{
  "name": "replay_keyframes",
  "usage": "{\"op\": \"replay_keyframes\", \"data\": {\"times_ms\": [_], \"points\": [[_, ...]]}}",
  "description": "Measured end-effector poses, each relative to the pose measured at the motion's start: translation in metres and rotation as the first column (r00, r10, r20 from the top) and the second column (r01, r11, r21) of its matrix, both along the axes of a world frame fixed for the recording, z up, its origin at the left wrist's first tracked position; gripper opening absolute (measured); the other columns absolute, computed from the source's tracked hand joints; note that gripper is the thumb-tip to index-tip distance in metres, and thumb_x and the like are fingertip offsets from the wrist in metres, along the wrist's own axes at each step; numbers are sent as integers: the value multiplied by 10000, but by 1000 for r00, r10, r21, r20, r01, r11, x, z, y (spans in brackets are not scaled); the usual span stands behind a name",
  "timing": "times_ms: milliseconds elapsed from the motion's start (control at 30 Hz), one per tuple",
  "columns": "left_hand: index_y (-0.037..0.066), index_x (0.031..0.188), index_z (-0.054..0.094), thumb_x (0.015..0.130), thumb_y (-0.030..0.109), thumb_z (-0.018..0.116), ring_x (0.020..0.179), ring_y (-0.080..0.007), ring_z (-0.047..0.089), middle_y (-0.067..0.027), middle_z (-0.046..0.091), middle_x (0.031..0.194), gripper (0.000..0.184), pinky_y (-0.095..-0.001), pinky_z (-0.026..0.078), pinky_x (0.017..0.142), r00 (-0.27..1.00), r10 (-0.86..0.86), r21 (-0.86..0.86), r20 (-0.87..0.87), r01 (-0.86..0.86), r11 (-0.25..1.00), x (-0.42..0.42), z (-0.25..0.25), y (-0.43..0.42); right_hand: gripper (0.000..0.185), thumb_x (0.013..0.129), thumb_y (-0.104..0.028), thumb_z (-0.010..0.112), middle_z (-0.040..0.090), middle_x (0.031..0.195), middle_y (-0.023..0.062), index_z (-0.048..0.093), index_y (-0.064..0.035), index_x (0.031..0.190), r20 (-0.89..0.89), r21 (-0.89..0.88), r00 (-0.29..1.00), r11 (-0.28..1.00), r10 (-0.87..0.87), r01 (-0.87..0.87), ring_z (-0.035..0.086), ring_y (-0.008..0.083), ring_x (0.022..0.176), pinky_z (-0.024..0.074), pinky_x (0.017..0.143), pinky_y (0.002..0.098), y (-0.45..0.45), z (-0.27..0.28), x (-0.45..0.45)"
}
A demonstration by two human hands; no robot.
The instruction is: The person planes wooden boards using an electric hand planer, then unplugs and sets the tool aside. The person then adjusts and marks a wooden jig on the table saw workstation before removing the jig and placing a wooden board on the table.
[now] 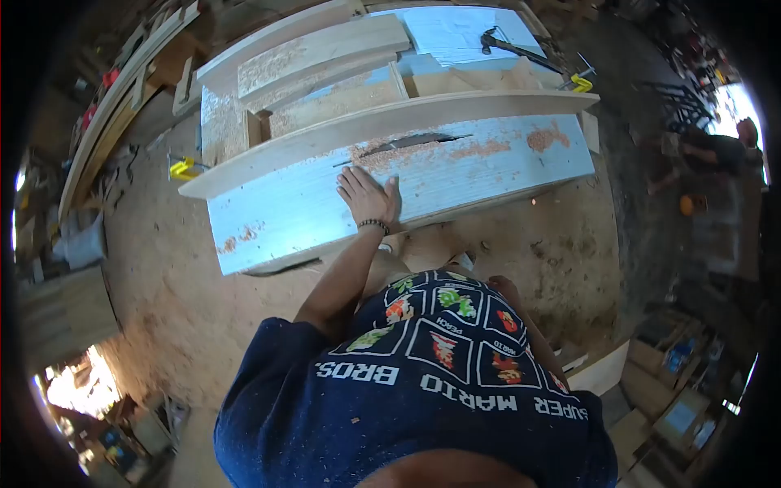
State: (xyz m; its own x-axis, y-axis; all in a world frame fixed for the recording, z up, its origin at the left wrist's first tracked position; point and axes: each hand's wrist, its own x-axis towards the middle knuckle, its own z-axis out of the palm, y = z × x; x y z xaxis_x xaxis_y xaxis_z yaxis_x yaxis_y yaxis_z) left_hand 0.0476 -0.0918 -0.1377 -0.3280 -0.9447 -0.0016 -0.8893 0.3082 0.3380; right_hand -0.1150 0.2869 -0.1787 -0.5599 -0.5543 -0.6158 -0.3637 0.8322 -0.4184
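Observation:
My left hand [366, 195] lies flat on the pale, bluish work surface [285, 220], fingers spread, a beaded bracelet on the wrist. Just beyond my fingertips is a long dark slot [415, 142] in that surface, with reddish wood shavings [484, 149] scattered around it. Behind the slot, a long straight board [390, 118] stands on edge across the top. A yellow clamp [185, 168] grips its left end, and another yellow clamp [581, 83] is by its right end. Part of my right arm shows beside my shirt; the right hand is hidden behind my body.
Beyond the upright board are a hammer [521, 50], a white sheet [472, 32] and a shavings-covered plank [321, 53]. Long timbers [106, 130] lean at the left. Another person [724, 150] is at the far right. Cardboard boxes [659, 358] stand at the lower right.

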Motion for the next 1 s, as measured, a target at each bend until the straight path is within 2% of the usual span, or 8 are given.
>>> {"op": "replay_keyframes", "data": {"times_ms": [300, 433, 500, 567, 667, 767, 833, 1000], "points": [[-101, 1468, 196, 927, 571, 429, 1431, -420, 213, -269, 284, 1518, 894, -551, 135, 1164, 948, 318, -96, -12, -318, 943, -88, -24, 3, 404, 859, -356, 626, 693, 1053, 202, 686, -37, 1100, 81, 127, 971, 968, -226, 215, 677, 319, 978, 525, 854, 391, 122, 21, -123], [-83, 1474, 201, 927, 573, 433, 1434, -407, 213, -268, 289, 1514, 885, -547, 138, 1165, 961, 267, -90, -71, -273, 958, -124, -23, 24, 407, 847, -377, 628, 705, 976, 200, 696, -45, 1072, 8, 84, 982, 978, -191, 190, 689, 329, 929, 533, 830, 401, 202, -26, -151], [-79, 1475, 198, 922, 565, 452, 1436, -406, 208, -261, 266, 1525, 886, -538, 134, 1170, 991, 122, -81, -59, -127, 989, -145, -22, 44, 400, 845, -377, 620, 707, 958, 200, 701, -47, 1055, -23, 54, 970, 969, -242, 243, 689, 333, 924, 531, 828, 405, 213, -20, -156], [-82, 1476, 186, 911, 567, 479, 1442, -404, 194, -261, 237, 1535, 909, -526, 124, 1178, 998, -32, -63, -61, 28, 998, -175, -20, 67, 386, 845, -364, 590, 704, 965, 202, 705, -45, 1030, 65, 132, 924, 921, -376, 366, 684, 327, 943, 518, 830, 411, 192, 39, -151], [-91, 1474, 179, 907, 573, 488, 1445, -401, 188, -269, 239, 1531, 927, -518, 120, 1183, 980, -199, -55, 14, 199, 978, -233, -19, 97, 372, 843, -347, 570, 707, 964, 193, 711, -39, 998, 74, 51, 909, 911, -411, 408, 687, 322, 921, 515, 804, 411, 218, 17, -148], [-101, 1468, 183, 905, 592, 487, 1451, -397, 173, -273, 234, 1532, 943, -496, 115, 1190, 965, -261, -42, 18, 261, 964, -292, -16, 112, 378, 855, -354, 563, 707, 964, 195, 713, -46, 1014, 65, -56, 899, 898, -433, 436, 688, 318, 922, 518, 798, 410, 279, -76, -135], [-103, 1468, 182, 905, 599, 482, 1454, -396, 164, -272, 230, 1534, 948, -488, 113, 1193, 950, -311, -35, 3, 311, 950, -332, -15, 117, 376, 854, -356, 566, 706, 968, 195, 714, -49, 1014, 83, -17, 877, 879, -473, 476, 686, 320, 928, 519, 802, 410, 287, -68, -140], [-66, 1441, 241, 836, 375, 668, 1363, -405, 299, -260, 347, 1446, 862, -479, 213, 1151, 818, -531, -130, -221, 515, 847, -424, -1, 128, 373, 850, -361, 575, 705, 978, 194, 718, -59, 1014, 64, 33, 827, 830, -558, 557, 682, 325, 944, 520, 811, 411, 301, -50, -177]]}}
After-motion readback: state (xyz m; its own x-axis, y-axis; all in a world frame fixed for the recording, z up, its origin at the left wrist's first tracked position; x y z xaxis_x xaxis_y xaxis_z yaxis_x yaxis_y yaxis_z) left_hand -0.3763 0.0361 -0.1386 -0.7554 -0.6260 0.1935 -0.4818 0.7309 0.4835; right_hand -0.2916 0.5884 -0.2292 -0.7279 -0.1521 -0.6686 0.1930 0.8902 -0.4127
